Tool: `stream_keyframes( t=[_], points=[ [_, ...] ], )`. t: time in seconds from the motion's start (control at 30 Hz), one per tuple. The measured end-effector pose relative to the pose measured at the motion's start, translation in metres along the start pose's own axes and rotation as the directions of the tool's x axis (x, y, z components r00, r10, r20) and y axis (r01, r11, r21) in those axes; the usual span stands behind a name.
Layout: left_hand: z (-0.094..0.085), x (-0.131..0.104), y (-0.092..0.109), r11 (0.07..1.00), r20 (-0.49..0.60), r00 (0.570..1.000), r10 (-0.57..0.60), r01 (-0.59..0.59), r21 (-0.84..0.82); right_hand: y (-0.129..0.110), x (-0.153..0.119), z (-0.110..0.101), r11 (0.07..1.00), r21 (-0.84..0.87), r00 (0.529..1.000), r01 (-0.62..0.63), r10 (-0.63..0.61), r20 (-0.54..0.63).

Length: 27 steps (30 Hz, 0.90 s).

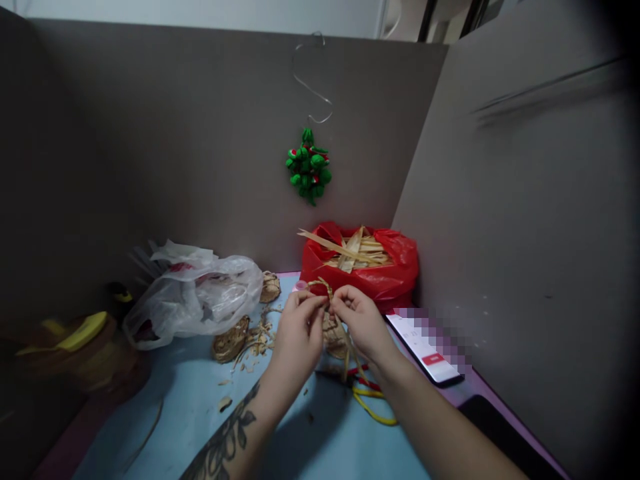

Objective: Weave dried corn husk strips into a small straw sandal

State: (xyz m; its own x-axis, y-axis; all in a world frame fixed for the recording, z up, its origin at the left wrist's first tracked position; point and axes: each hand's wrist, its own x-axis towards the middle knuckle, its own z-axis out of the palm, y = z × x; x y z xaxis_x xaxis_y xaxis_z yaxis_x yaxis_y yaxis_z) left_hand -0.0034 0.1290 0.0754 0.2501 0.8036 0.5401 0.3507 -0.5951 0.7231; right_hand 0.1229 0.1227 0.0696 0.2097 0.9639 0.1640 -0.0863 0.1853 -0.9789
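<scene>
A thin braided straw strand (323, 283) curves up between my two hands over the middle of the table. My left hand (303, 327) pinches it from the left, and my right hand (359, 321) pinches it from the right, their fingertips nearly touching. Loose straw ends hang below my right hand. Under and behind the hands lies a woven straw piece (334, 337), partly hidden. Another woven piece (230, 339) rests to the left beside scattered straw scraps (257, 341). Yellow-handled and red-handled tools (375, 419) lie beneath my right wrist.
A red bag of dry straw (357, 280) stands at the back. A clear plastic bag (200, 300) is left of centre, a pot-like container (85, 353) at far left. A phone (425, 350) lies at right. A green ornament (309, 167) hangs on the grey partition (200, 133).
</scene>
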Motion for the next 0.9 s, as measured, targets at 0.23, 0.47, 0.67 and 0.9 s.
stream_keyframes(
  t=[0.23, 0.47, 0.67, 0.9],
  points=[
    [-0.001, 0.006, -0.013, 0.983, 0.156, 0.976, -0.155, 0.167, -0.070, 0.003, 0.003, -0.001, 0.996, -0.084, 0.993, -0.007, 0.017, 0.115],
    [-0.003, 0.010, -0.019, 0.979, 0.183, 0.968, -0.169, 0.186, -0.081, 0.007, 0.006, -0.007, 0.928, -0.341, 0.986, 0.148, -0.112, 0.123],
    [0.003, 0.010, -0.022, 0.959, 0.184, 0.966, -0.180, 0.215, -0.186, 0.003, 0.006, -0.005, 0.969, -0.230, 0.991, 0.093, -0.067, 0.116],
    [0.003, 0.005, -0.022, 0.986, 0.027, 0.986, -0.164, 0.164, -0.008, -0.002, -0.001, 0.001, 0.940, -0.331, 0.997, 0.078, -0.067, 0.045]
  ],
)
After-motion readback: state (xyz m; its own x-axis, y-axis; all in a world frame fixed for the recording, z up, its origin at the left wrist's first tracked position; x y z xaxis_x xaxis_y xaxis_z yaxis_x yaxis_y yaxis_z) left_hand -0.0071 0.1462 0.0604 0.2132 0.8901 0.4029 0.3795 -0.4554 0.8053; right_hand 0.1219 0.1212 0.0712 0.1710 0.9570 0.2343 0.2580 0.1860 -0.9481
